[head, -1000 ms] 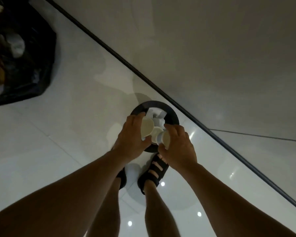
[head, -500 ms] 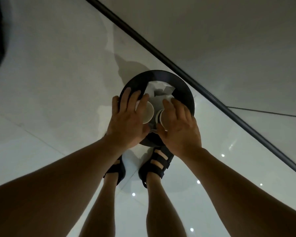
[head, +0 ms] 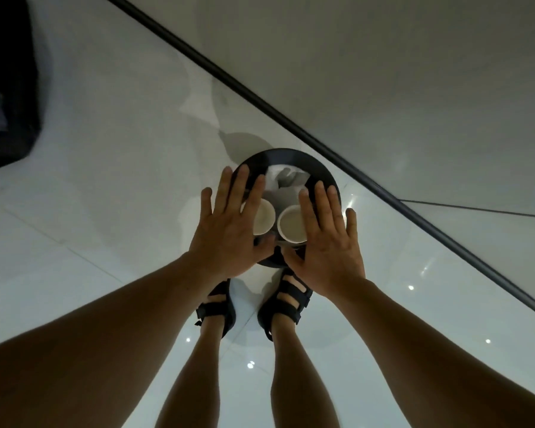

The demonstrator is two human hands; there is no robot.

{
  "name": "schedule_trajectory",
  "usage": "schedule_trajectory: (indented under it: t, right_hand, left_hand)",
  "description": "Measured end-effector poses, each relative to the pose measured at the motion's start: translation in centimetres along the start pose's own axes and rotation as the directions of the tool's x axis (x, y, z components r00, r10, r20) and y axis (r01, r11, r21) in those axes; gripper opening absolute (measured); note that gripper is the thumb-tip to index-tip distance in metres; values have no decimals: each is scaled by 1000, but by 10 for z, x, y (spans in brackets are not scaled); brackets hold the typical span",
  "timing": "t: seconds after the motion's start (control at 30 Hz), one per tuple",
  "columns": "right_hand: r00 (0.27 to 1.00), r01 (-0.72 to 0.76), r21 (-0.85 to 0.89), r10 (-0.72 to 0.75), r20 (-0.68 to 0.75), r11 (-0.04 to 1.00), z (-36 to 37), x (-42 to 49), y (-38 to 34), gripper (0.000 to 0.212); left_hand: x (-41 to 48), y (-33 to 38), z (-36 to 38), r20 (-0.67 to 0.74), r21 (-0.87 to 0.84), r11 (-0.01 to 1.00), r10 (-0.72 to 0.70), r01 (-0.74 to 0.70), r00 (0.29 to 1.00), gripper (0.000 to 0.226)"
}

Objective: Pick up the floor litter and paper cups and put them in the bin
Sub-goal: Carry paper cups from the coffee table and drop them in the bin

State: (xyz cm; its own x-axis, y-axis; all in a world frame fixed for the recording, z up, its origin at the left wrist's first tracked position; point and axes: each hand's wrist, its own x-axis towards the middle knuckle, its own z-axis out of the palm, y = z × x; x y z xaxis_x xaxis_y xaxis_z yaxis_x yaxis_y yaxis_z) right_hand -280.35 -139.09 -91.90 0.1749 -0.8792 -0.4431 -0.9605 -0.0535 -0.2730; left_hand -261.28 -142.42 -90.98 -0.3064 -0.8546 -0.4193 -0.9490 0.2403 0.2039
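A round black bin stands on the white floor just ahead of my feet. Inside it sit two white paper cups, one on the left and one on the right, mouths up, with crumpled white paper behind them. My left hand hovers over the bin's left side with fingers straight and spread, partly covering the left cup. My right hand is spread flat over the right side, covering part of the right cup. Neither hand holds anything.
A dark baseboard strip runs diagonally along the wall right behind the bin. A black rubbish bag lies on the floor at the far left. My sandalled feet stand close against the bin.
Both hands gripped the cups above the bin, lowered them in, and now have let go with fingers spread. The cups rest in the bin.
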Motion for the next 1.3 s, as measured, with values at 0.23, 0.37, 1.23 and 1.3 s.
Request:
schedule_trajectory:
  t: [0.23, 0.37, 1.23, 1.3]
  right_hand:
    - [985, -164, 14, 163, 60, 986, -83, -54, 1, 95]
    - [947, -315, 20, 313, 74, 949, -138, -103, 1, 92]
    - [-234, -660, 689, 953, 191, -300, -110, -773, -173, 85]
    - [-333, -596, 694, 911, 244, -404, -82, -832, -192, 85]
  left_hand:
    - [-32, 29, -96, 8, -23, 999, 40, -39, 999, 83]
    - [-54, 58, -153, 27, -32, 989, 147, -146, 989, 84]
    - [-481, 438, -243, 434, 193, 219, 855, -956, 284, 82]
    - [-546, 469, -215, 463, 167, 115, 868, -979, 181, 82]
